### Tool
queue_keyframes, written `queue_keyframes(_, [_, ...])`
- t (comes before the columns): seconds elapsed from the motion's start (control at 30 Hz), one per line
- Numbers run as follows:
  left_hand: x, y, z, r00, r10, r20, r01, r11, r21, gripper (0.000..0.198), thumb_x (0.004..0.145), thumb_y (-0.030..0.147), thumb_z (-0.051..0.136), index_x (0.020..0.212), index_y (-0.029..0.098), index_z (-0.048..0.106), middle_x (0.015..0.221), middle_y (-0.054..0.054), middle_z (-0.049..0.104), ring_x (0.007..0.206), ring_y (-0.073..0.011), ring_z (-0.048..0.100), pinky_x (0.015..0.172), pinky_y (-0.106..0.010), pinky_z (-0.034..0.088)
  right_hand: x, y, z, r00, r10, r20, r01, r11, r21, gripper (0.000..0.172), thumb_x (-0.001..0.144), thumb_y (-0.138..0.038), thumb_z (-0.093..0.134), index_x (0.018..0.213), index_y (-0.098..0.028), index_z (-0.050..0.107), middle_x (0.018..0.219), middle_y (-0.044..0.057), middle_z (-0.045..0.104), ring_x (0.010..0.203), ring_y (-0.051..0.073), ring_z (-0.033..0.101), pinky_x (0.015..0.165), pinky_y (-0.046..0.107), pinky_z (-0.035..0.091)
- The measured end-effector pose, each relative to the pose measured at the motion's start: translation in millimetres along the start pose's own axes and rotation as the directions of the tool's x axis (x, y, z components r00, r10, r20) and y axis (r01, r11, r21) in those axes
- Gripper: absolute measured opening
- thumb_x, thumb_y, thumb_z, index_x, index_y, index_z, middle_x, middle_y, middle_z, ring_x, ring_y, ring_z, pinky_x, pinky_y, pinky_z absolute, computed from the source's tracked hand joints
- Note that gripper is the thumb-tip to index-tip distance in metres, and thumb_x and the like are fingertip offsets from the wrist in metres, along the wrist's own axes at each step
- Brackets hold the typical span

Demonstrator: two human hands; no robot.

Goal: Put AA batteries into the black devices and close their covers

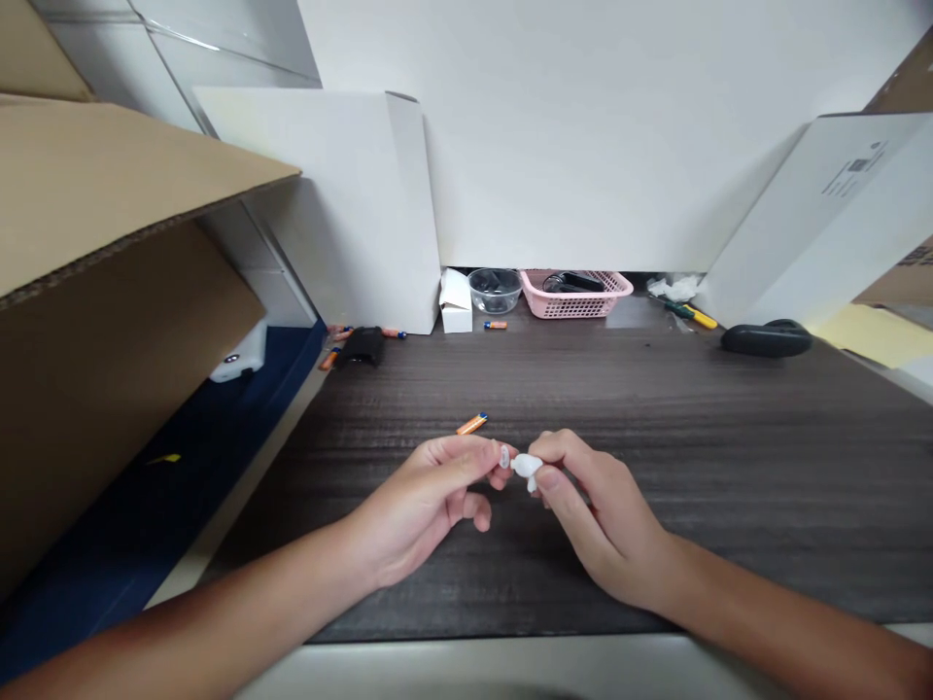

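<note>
The small white piece (527, 467) is held up in front of the person, above the near half of the dark table (729, 457), its narrow end pointing left. The right hand (594, 515) is closed on it, thumb and forefinger pinching its right end. It looks light and hard, probably smooth enough to slip, so a gentle pinch on the wider body seems best, leaving the narrow end free. Just beside that end, the left hand (437, 491) has thumb and fingertips together on a small clear cap (504, 456); whether cap and piece touch I cannot tell. The cap is likely soft and easily squashed, best taken lightly by its rim.

An orange battery (472, 424) lies on the table just beyond the left hand. Farther back, from left to right, stand a little white box (457, 316), a clear bowl (494, 291) and a pink basket (575, 306), with a dark rounded case (765, 338) near the right edge
</note>
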State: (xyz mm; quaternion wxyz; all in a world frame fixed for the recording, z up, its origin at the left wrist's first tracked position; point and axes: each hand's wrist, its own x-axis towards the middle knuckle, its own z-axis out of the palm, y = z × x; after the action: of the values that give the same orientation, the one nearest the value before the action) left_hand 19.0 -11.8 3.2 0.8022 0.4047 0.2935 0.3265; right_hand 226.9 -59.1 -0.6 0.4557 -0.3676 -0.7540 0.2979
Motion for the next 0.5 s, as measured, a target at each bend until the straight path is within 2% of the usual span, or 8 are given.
queue_keyframes(0.17, [0.1, -1.3, 0.8, 0.999, 0.042, -0.025, -0.041, 0.997, 0.070, 0.025, 0.085, 0.040, 0.089, 0.084, 0.016, 0.085, 0.083, -0.005, 0.067, 0.068, -0.0095, 0.055, 0.052, -0.015, 0.054, -0.6, 3.1, 1.9, 1.000, -0.029, 0.000, 0.029, 0.995, -0.098, 0.016, 0.111, -0.023, 0.048, 0.100, -0.022, 0.060, 0.082, -0.002, 0.064, 0.067, 0.010, 0.055, 0.066, 0.024, 0.042])
queue_keyframes(0.27, [-1.0, -2.1, 1.3, 0.997, 0.080, -0.023, -0.077, 0.989, 0.126, 0.024, 0.087, 0.038, 0.087, 0.079, 0.015, 0.084, 0.081, -0.005, 0.067, 0.067, -0.0100, 0.056, 0.051, -0.015, 0.054, -2.4, 5.8, 3.4, 1.000, -0.018, -0.007, 0.017, 0.990, -0.139, 0.019, 0.112, -0.025, 0.048, 0.096, -0.022, 0.058, 0.082, -0.002, 0.065, 0.068, 0.010, 0.055, 0.066, 0.024, 0.042])
queue_keyframes(0.5, [-1.3, -5.5, 0.5, 0.980, 0.172, -0.094, -0.148, 0.964, 0.221, 0.020, 0.087, 0.037, 0.087, 0.085, 0.017, 0.088, 0.083, -0.007, 0.071, 0.073, -0.0129, 0.059, 0.052, -0.016, 0.056, -3.9, 9.7, 6.3, 0.999, -0.028, -0.017, 0.024, 0.975, -0.221, 0.019, 0.112, -0.025, 0.049, 0.096, -0.022, 0.059, 0.083, -0.001, 0.067, 0.068, 0.011, 0.058, 0.067, 0.026, 0.043])
